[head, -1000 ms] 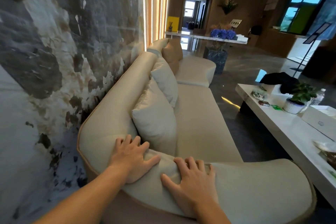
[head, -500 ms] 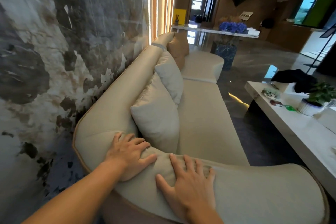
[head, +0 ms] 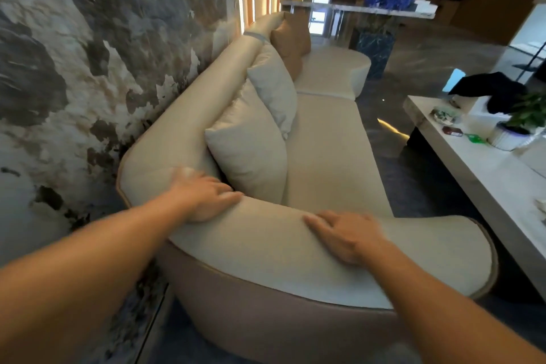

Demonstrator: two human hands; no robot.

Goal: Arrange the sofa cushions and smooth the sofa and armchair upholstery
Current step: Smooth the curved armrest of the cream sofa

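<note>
A long cream sofa [head: 325, 139] runs away from me along the left wall. Its curved near armrest [head: 266, 245] lies under both my hands. My left hand [head: 204, 195] rests flat at the corner where armrest meets backrest, fingers apart and blurred. My right hand [head: 345, 233] presses flat on the armrest's top, fingers spread. Neither hand holds anything. A cream cushion [head: 251, 154] leans on the backrest just beyond my left hand, a second cream cushion [head: 274, 89] behind it, then a tan cushion [head: 291, 41] at the far end.
A marbled wall [head: 88, 68] stands close on the left. A white coffee table [head: 484, 168] on the right carries a potted plant [head: 520, 124], a dark garment [head: 490, 89] and small items. Dark glossy floor [head: 396, 156] runs between sofa and table.
My hands have slid apart along the armrest: the right one moved right, the left one shifted toward the backrest corner. The view has pulled back and tilted lower.
</note>
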